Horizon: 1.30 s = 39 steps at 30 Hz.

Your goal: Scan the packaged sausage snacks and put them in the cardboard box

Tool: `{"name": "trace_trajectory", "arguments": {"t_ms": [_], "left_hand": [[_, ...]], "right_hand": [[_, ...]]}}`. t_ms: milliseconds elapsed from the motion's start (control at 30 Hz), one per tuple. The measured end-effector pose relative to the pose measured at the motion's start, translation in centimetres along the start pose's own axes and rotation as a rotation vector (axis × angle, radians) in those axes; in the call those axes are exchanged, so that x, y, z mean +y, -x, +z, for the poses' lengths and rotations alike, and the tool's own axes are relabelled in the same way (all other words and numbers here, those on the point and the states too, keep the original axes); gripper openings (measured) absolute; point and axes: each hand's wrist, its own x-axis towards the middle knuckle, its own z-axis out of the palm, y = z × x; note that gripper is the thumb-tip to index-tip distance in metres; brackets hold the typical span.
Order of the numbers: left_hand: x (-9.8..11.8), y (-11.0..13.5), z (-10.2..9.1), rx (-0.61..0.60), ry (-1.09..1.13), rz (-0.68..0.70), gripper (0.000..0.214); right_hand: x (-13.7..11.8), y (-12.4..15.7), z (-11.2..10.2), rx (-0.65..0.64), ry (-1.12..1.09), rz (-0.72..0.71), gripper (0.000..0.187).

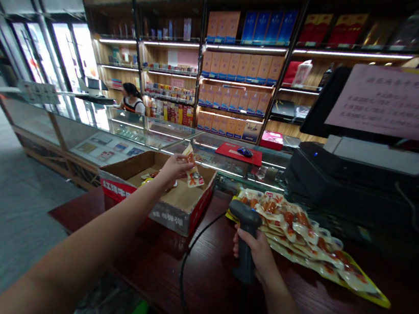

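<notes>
My left hand [174,167] is stretched forward over an open cardboard box [183,207], fingers pinched on a small snack packet [192,167] held above it. My right hand [257,251] is wrapped round the handle of a black barcode scanner [246,234], whose cable [189,267] loops down over the dark wooden counter [215,286]. Just right of the scanner lies a spread pile of several similar snack packets [300,231] on a yellow sheet.
A black cash register with a screen and a pink paper notice [394,101] stands at the right. Glass display counters [120,130] run to the left, with a red mat and mouse [240,153]. Shelves of boxed goods fill the back wall. A person [132,98] sits behind the far counter.
</notes>
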Motion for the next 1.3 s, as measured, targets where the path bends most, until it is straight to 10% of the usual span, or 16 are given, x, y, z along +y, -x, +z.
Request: {"name": "trace_trajectory", "arguments": {"t_ms": [133, 333, 467, 667, 1100, 1300], "left_hand": [[0.3, 5.2, 4.8, -0.147, 0.315, -0.029, 0.046], [-5.4, 9.1, 9.3, -0.372, 0.698, -0.315, 0.025], [-9.6, 8.8, 9.2, -0.483, 0.857, -0.566, 0.041], [-12.6, 7.6, 7.8, -0.420, 0.848, -0.505, 0.034], [-12.8, 7.1, 8.2, -0.279, 0.765, -0.543, 0.048], [-12.9, 7.6, 8.3, -0.278, 0.807, -0.551, 0.051]], "right_hand": [[-0.2, 0.1, -0.1, -0.008, -0.027, -0.039, 0.033], [-0.7, 0.3, -0.5, 0.022, -0.099, -0.094, 0.035], [-0.9, 0.4, -0.6, 0.014, -0.101, -0.103, 0.034], [-1.0, 0.8, -0.3, -0.070, 0.007, -0.068, 0.033], [-1.3, 1.7, -0.6, -0.341, 0.404, 0.249, 0.021], [-1.6, 1.8, -0.8, -0.274, 0.405, 0.250, 0.021]]}}
